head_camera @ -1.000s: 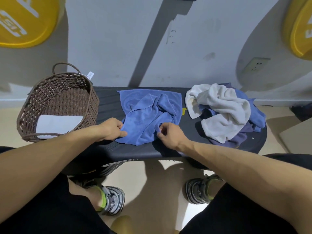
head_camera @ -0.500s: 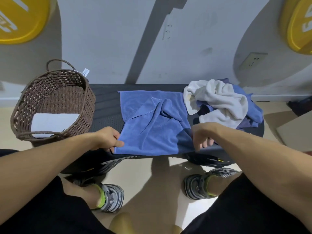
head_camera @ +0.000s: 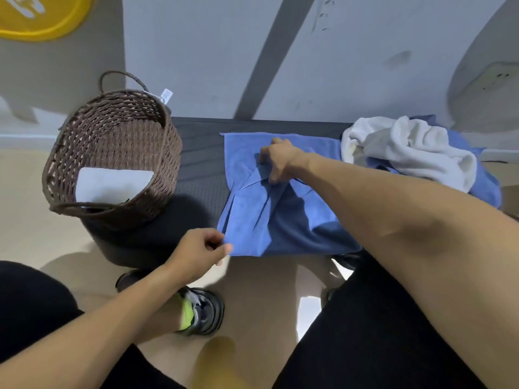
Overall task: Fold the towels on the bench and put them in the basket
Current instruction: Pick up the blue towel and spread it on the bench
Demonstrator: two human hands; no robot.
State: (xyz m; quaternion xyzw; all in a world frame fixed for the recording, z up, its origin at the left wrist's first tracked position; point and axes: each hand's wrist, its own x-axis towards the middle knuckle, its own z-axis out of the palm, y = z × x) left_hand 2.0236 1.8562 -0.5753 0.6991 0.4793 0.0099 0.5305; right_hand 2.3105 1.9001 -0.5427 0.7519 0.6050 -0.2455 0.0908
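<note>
A blue towel (head_camera: 252,220) lies spread on the dark bench (head_camera: 199,153), its near edge hanging over the front. My left hand (head_camera: 199,251) pinches the towel's near left corner. My right hand (head_camera: 278,160) reaches across to the towel's middle and pinches a raised crease there. A brown wicker basket (head_camera: 157,175) stands on the bench's left end with a folded white towel (head_camera: 112,183) inside.
A heap of unfolded towels, a white one (head_camera: 407,150) on top of blue ones (head_camera: 486,186), covers the bench's right end. The wall runs right behind the bench. My shoes (head_camera: 202,313) stand on the floor below the front edge.
My right hand let go of the towel's near right edge and moved up and left to the crease in its middle. The left hand kept its corner.
</note>
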